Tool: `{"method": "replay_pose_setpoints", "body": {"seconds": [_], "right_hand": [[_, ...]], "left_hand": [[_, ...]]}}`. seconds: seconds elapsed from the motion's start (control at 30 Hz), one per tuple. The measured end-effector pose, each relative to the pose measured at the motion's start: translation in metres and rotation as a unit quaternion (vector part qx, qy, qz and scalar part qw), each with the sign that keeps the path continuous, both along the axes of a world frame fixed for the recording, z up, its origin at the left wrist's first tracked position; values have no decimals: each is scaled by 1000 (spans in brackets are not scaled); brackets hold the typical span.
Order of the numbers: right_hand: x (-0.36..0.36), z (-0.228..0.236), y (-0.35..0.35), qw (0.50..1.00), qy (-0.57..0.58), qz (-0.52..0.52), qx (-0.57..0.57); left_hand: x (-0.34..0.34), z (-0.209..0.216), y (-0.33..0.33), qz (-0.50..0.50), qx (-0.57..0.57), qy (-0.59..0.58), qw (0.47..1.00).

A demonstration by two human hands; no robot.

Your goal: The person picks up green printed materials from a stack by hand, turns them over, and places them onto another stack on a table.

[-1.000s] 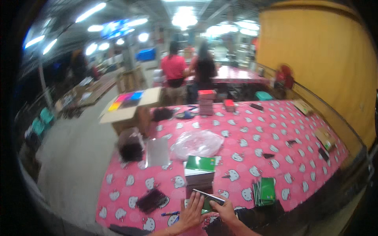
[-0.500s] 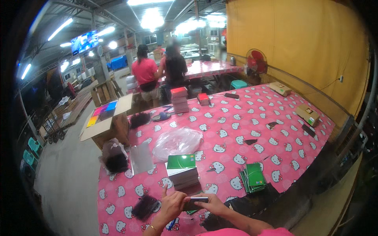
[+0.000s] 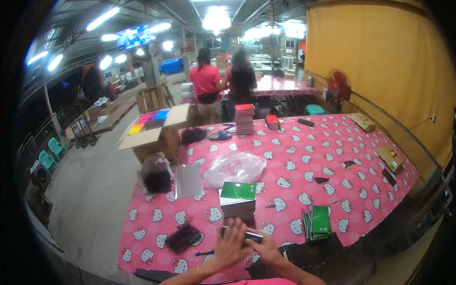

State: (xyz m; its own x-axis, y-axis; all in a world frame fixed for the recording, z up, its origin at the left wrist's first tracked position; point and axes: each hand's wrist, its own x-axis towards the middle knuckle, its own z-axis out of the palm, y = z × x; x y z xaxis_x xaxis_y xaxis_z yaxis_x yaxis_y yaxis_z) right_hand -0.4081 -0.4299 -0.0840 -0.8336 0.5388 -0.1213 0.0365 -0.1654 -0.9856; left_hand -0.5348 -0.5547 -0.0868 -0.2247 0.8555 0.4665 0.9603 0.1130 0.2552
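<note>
Our right hand clamped on right end of dark booklet; left hand laid across it, fingers straight (thumb's hold hidden, so we cannot tell if it clamps). Two hands probably keep booklet steady. Booklet at six o'clock from green-topped stack, near it; stack probably stands there for short reach. Black tangled bundle at nine o'clock from hands. Booklet looks slim, straight-edged, pale along edge, partly covered.

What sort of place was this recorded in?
Probably a workshop, perhaps for notebooks: a stack of green-topped notebooks stands on a long pink-covered table, fluorescent tubes hang overhead, and a hand truck stands on the bare floor.
</note>
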Motion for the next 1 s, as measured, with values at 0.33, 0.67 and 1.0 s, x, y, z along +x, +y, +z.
{"method": "replay_pose_setpoints", "body": {"seconds": [0.33, 0.67, 1.0], "right_hand": [[5, -12, 7, 996, 64, -57, 38], [-1, 8, -4, 977, 63, -94, 182], [24, 48, 5, 963, 89, 8, 255]], "left_hand": [[28, -21, -8, -96, 78, -26, 992], [22, 8, 16, -77, 102, -49, 991], [33, 33, 4, -138, 105, -271, 947]]}}
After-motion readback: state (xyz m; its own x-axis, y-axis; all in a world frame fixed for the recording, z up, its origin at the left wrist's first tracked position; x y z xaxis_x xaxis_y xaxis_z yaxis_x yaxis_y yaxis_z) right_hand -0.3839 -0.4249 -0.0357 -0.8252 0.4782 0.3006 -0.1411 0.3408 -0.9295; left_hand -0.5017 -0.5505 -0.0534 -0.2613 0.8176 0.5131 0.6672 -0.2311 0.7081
